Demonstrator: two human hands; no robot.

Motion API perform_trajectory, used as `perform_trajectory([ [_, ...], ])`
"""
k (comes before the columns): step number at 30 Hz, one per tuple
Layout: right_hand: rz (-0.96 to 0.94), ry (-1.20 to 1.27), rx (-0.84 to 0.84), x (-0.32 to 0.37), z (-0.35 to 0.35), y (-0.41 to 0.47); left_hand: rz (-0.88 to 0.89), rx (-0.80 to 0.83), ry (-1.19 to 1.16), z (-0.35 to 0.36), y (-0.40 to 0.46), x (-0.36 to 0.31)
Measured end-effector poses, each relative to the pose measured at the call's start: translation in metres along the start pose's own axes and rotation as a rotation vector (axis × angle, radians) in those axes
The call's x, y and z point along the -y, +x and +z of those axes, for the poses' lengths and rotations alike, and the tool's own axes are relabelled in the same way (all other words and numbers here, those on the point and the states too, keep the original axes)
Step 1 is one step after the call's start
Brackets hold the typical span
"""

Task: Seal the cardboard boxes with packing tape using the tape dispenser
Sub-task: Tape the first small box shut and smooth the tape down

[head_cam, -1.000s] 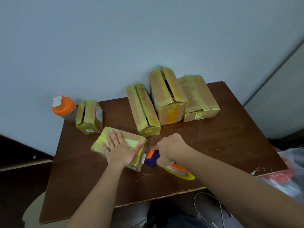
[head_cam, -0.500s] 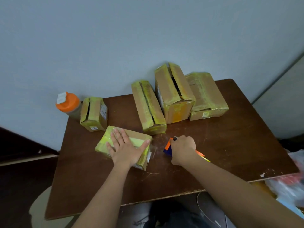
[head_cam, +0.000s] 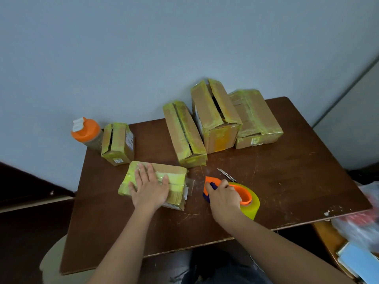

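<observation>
On the scratched brown table (head_cam: 287,181) by a blue-grey wall (head_cam: 143,48), hands: left (head_cam: 150,189) flat on a box (head_cam: 174,175), right (head_cam: 224,198) apparently gripping the tape dispenser (head_cam: 245,194).

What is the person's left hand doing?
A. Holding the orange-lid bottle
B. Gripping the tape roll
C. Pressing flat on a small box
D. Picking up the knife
C: the left hand lies flat, fingers spread, on the nearest taped box, while the right hand grips the tape dispenser.
</observation>
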State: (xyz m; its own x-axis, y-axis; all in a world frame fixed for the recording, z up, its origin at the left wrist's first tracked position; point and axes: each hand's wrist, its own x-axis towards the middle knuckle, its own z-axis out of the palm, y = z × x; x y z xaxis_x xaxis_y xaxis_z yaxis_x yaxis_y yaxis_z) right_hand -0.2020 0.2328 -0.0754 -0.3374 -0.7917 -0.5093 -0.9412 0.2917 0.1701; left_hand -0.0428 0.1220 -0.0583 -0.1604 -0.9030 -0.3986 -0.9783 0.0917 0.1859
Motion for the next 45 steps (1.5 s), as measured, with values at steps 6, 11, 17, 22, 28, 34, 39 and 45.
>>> perform_trajectory([
  [6,-0.027,0.124,-0.020,0.004,0.027,-0.010,-0.021,-0.023,0.047,-0.002,-0.010,0.006],
  [11,-0.036,0.045,0.042,0.007,0.022,-0.007,-0.041,-0.092,0.059,-0.001,-0.018,0.014],
  [17,-0.105,0.730,-0.267,0.028,-0.011,-0.003,-0.053,-0.176,0.034,0.003,-0.022,0.025],
  [22,0.247,1.752,0.211,0.046,-0.013,0.015,-0.022,-0.357,-0.137,-0.001,-0.022,0.040],
  [28,0.266,1.943,0.091,0.054,-0.011,0.020,-0.206,-0.418,-0.354,-0.001,-0.010,0.071],
  [34,0.211,1.607,-0.097,0.067,-0.003,0.030,-0.216,-0.285,-0.645,0.005,-0.001,0.086],
  [39,0.243,1.575,-0.113,0.080,0.000,0.036,-0.262,-0.231,-0.728,0.003,0.006,0.088],
  [45,0.226,1.539,-0.215,0.070,-0.001,0.039,-0.334,-0.172,-0.923,-0.013,0.012,0.088],
])
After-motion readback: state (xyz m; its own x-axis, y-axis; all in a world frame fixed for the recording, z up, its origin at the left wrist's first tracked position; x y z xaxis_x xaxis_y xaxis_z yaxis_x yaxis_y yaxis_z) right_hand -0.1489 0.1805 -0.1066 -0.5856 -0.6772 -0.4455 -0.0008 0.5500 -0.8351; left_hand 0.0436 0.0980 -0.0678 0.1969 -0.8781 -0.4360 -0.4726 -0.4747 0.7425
